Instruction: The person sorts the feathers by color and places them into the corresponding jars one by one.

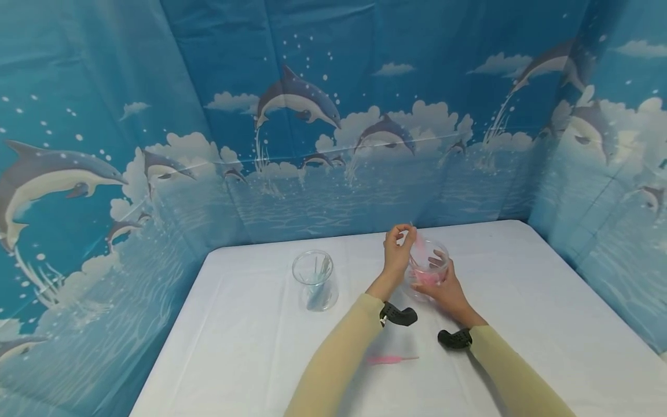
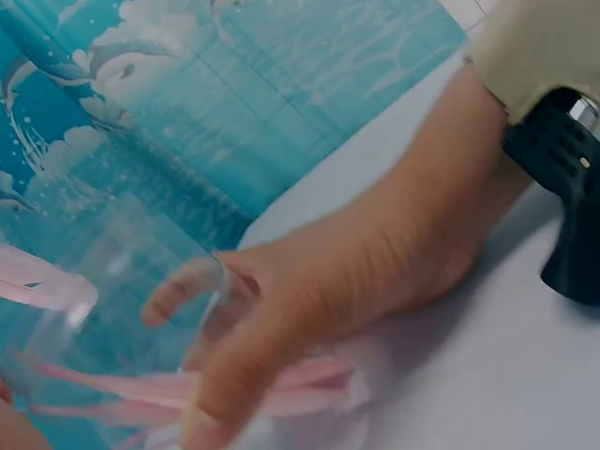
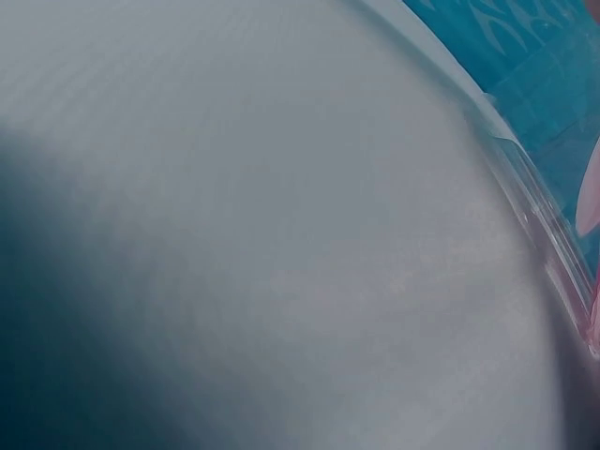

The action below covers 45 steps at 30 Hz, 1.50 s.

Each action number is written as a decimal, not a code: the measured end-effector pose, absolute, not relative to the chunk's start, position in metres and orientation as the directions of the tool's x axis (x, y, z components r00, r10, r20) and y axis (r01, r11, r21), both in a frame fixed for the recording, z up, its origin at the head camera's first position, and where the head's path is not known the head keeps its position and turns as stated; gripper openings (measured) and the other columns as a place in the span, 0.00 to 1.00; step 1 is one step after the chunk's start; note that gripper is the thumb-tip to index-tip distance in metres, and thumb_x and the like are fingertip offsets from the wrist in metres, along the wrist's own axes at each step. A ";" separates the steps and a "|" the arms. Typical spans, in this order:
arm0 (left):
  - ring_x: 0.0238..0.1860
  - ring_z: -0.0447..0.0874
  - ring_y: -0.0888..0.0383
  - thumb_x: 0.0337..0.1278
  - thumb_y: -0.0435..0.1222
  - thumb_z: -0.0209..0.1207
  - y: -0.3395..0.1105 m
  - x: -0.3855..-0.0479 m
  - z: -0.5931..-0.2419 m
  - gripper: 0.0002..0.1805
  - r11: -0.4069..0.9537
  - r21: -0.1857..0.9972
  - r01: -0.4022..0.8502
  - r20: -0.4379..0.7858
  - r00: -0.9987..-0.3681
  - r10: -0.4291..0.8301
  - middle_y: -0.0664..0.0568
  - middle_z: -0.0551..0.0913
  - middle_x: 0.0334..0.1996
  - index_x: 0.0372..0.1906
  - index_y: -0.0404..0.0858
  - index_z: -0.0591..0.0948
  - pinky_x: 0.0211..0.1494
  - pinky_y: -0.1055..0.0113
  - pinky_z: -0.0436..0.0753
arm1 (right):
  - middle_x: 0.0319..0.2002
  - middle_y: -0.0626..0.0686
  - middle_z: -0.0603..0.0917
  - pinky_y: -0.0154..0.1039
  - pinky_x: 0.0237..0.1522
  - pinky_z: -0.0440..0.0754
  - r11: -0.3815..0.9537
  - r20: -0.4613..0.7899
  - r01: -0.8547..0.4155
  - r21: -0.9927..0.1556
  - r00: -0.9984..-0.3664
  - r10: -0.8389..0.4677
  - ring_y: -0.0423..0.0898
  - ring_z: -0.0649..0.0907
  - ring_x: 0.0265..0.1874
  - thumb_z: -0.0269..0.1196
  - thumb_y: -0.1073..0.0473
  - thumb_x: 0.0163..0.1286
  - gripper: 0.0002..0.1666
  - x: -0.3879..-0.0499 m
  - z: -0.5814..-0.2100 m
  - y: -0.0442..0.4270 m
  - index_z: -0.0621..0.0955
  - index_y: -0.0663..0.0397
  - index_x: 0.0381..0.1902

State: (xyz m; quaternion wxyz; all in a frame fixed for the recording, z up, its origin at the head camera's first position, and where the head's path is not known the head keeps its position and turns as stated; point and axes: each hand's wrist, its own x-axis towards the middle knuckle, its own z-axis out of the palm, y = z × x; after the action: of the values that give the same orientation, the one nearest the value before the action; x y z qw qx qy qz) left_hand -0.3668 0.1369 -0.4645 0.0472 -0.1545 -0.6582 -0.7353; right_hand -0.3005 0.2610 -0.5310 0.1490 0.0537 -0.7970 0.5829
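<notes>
My left hand pinches a slim pink tool above the rim of a clear plastic cup. A thin tip of this tool sticks up past the fingertips. My right hand grips that cup round its side, thumb in front and fingers behind the clear wall. Several pink pieces with narrow ends stand inside the cup in the left wrist view. In the right wrist view only the cup's edge and a bit of pink show. The tools' exact kind cannot be told.
Left of the hands stands another clear cup holding several pale blue thin-ended pieces. A pink thin-tipped tool lies on the white table between the forearms. A dolphin-print curtain hangs along the table's back edge.
</notes>
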 end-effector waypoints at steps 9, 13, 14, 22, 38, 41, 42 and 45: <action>0.49 0.69 0.59 0.60 0.42 0.62 0.108 -0.364 -0.485 0.22 -0.101 0.938 0.333 0.342 -0.934 0.101 0.53 0.74 0.50 0.56 0.39 0.72 0.53 0.57 0.68 | 0.66 0.71 0.59 0.67 0.59 0.59 0.356 0.301 -0.253 -0.900 -0.949 0.088 0.68 0.60 0.64 0.74 0.63 0.52 0.60 -0.306 -0.530 0.259 0.47 0.60 0.72; 0.40 0.72 0.62 0.60 0.43 0.61 0.084 -0.357 -0.493 0.16 0.031 0.917 0.398 0.391 -0.912 0.124 0.53 0.77 0.41 0.47 0.37 0.76 0.43 0.67 0.72 | 0.67 0.69 0.59 0.66 0.60 0.58 0.360 0.283 -0.233 -0.903 -0.955 0.092 0.66 0.60 0.65 0.75 0.59 0.51 0.63 -0.316 -0.546 0.263 0.46 0.53 0.73; 0.38 0.73 0.63 0.60 0.43 0.61 0.078 -0.353 -0.494 0.14 0.079 0.909 0.410 0.395 -0.905 0.158 0.55 0.78 0.38 0.44 0.38 0.77 0.41 0.69 0.72 | 0.67 0.68 0.59 0.66 0.60 0.58 0.361 0.278 -0.227 -0.904 -0.956 0.093 0.65 0.59 0.65 0.75 0.58 0.51 0.63 -0.319 -0.549 0.264 0.46 0.52 0.73; 0.36 0.72 0.68 0.53 0.49 0.66 0.039 -0.310 -0.505 0.13 0.460 0.664 0.589 0.144 -0.705 0.695 0.65 0.79 0.33 0.37 0.45 0.83 0.41 0.77 0.71 | 0.67 0.64 0.61 0.64 0.60 0.60 0.377 0.284 -0.226 -0.898 -0.953 0.105 0.63 0.61 0.65 0.76 0.53 0.50 0.64 -0.320 -0.560 0.269 0.47 0.48 0.73; 0.36 0.62 0.68 0.42 0.64 0.64 0.043 -0.246 -0.522 0.18 0.597 0.111 0.794 0.052 -0.605 0.795 0.65 0.69 0.37 0.30 0.58 0.78 0.37 0.78 0.63 | 0.67 0.65 0.61 0.65 0.61 0.57 0.365 0.282 -0.226 -0.903 -0.953 0.108 0.63 0.60 0.65 0.76 0.53 0.49 0.64 -0.320 -0.561 0.275 0.47 0.47 0.73; 0.34 0.62 0.68 0.48 0.61 0.63 0.044 -0.243 -0.525 0.14 0.616 0.093 0.782 0.075 -0.623 0.779 0.66 0.69 0.34 0.25 0.59 0.77 0.35 0.78 0.63 | 0.67 0.65 0.61 0.65 0.61 0.57 0.362 0.282 -0.228 -0.904 -0.954 0.105 0.64 0.60 0.65 0.77 0.53 0.49 0.64 -0.320 -0.562 0.275 0.48 0.46 0.73; 0.34 0.61 0.68 0.49 0.60 0.62 0.044 -0.243 -0.525 0.14 0.621 0.085 0.779 0.085 -0.627 0.775 0.66 0.69 0.33 0.23 0.58 0.77 0.35 0.78 0.62 | 0.68 0.65 0.61 0.65 0.61 0.57 0.361 0.282 -0.229 -0.904 -0.954 0.103 0.64 0.60 0.65 0.77 0.53 0.49 0.64 -0.321 -0.563 0.274 0.47 0.46 0.73; 0.32 0.62 0.68 0.54 0.58 0.61 0.044 -0.242 -0.527 0.14 0.618 0.042 0.785 0.115 -0.618 0.777 0.66 0.69 0.31 0.22 0.57 0.77 0.32 0.79 0.60 | 0.67 0.65 0.61 0.65 0.61 0.58 0.355 0.282 -0.231 -0.906 -0.954 0.100 0.63 0.60 0.65 0.77 0.53 0.49 0.64 -0.321 -0.564 0.274 0.47 0.46 0.73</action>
State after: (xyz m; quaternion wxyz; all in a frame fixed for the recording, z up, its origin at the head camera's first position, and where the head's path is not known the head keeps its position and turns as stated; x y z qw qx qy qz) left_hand -0.2415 0.0443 -0.5267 0.0428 -0.4347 -0.8985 -0.0441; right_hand -0.3210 0.2740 -0.5636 0.1460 0.0402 -0.8100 0.5666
